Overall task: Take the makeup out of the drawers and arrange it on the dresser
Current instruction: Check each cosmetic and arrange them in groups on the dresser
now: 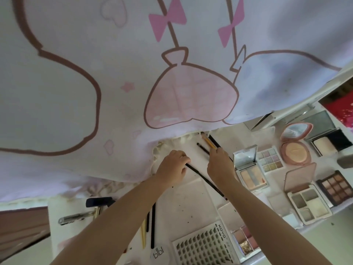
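The left hand [172, 167] curls around a long black brush [205, 179] on the tabletop [193, 203]; the right hand [219, 165] pinches what looks like a yellow pencil [208, 142], near the open palettes [271, 159] along the right edge.

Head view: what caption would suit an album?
Left hand holds a black pencil, right hand a yellow one, beside open palettes.

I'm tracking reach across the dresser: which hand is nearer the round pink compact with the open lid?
Right. The right hand lies left of the round pink compact, past the mirrored palette; the left hand is farther left.
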{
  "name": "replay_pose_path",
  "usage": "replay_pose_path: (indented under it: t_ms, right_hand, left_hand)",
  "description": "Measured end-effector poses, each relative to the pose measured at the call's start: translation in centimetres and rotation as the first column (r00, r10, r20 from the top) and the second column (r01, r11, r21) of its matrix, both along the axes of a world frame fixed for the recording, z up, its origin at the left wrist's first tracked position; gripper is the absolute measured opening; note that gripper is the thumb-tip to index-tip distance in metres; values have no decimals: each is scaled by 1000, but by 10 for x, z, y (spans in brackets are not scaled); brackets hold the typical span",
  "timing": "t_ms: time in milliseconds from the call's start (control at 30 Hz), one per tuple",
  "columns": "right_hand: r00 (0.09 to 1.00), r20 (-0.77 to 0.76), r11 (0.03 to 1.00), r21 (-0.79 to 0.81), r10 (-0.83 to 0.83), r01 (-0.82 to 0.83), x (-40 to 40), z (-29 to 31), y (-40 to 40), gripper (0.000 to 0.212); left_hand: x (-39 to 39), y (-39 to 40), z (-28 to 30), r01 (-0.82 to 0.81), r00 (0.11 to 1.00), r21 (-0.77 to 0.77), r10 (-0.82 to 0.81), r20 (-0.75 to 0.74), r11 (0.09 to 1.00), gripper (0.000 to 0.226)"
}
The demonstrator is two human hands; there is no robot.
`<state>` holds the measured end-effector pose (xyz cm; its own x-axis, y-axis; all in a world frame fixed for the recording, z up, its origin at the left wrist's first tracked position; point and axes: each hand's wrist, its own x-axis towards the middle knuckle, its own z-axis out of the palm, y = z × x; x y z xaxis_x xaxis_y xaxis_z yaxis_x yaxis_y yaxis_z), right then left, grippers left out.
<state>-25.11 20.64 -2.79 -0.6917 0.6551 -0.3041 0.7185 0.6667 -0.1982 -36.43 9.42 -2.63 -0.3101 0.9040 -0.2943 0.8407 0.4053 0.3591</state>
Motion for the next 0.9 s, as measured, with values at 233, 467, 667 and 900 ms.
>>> replay_pose_path:
  t_ms: [233,467,667,900]
  right_hand:
    - [992,19,992,15,122,-123,0,7,-3,21]
    - [868,-304,908,-18,393,-418,22,57,-18,31]
    - [788,-250,826,126,562,-549,32,123,-22,30]
    - [724,-279,773,316,630,-551,53,163,-36,63]
  left_hand:
    - [1,-16,15,-101,995,9,101,24,995,36]
    - [8,-13,61,-186,949,71,161,270,980,26]
    - [4,-30,122,60,997,77,-64,44,995,38]
    - [23,-49,157,146,989,101,-142,-44,984,29]
